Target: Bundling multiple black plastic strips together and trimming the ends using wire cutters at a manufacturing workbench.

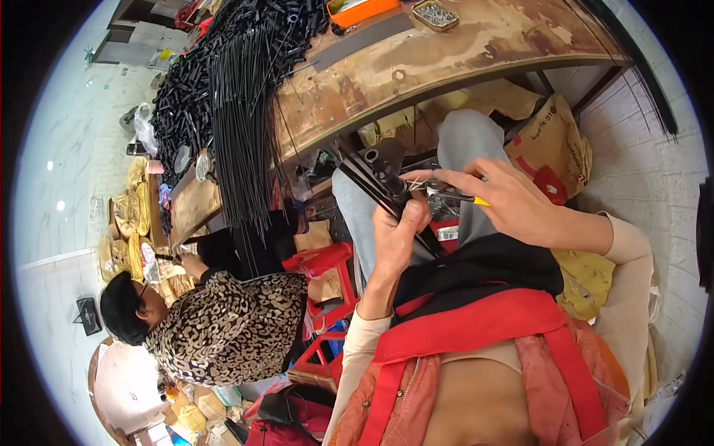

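the left hand (398,230) is closing around a bundle of slim, straight black rods (364,182) and a short, thick black tube with an open round end (383,169), its thumb pressing along the near side. the rods and tube are slanting over the person's lap, between the pale grey trouser legs (472,141) and just below the edge of the worktable. the right hand (513,201) is grasping a small hand tool with a metal head and a black-and-yellow handle (480,201), and its index finger is reaching toward the tube. the tool's head is sitting just beside the tube; whether the two are touching, i cannot tell.

on the stained wooden worktable (461,56), a flat grey strip (364,41) is lying near an orange plastic tray (364,10) and a small square container of tiny metal parts (435,15). long, thin black rods (245,126) are hanging over the table's left end, beside a heap of short black pieces (182,111). a co-worker in a leopard-patterned top (230,327) is sitting to the left, near a red plastic stool (338,256).
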`<state>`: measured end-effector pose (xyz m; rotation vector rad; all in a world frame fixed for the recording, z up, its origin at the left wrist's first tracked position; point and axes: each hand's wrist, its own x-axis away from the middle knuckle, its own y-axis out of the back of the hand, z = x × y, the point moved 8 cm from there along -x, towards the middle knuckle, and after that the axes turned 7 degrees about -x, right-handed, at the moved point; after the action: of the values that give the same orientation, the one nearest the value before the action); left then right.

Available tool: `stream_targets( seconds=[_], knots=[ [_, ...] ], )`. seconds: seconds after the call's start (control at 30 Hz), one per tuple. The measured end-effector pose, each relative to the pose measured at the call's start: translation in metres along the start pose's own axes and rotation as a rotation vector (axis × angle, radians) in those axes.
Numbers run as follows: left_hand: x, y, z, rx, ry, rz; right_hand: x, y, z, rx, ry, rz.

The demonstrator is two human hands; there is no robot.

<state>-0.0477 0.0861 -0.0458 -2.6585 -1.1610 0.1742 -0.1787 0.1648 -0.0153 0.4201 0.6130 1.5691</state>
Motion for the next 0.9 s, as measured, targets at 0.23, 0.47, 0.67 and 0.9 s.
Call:
stream_targets(
  seconds=[0.23,0.47,0.67,0.9],
  knots=[
    [0.023,-0.003,-0.003,-0.047,-0.003,0.063,0.018,-0.004,0.034,0.306,0.253,-0.228],
    [0.032,-0.011,-0.011,-0.008,-0.057,0.156,0.02,-0.005,0.041,0.327,0.245,-0.222],
    [0.03,-0.005,-0.006,-0.049,-0.001,0.136,0.016,0.008,0.05,0.577,0.271,-0.185],
    [0.037,-0.02,-0.015,-0.171,0.035,0.253,0.038,-0.038,0.047,-0.996,-0.47,0.674]
  ],
)
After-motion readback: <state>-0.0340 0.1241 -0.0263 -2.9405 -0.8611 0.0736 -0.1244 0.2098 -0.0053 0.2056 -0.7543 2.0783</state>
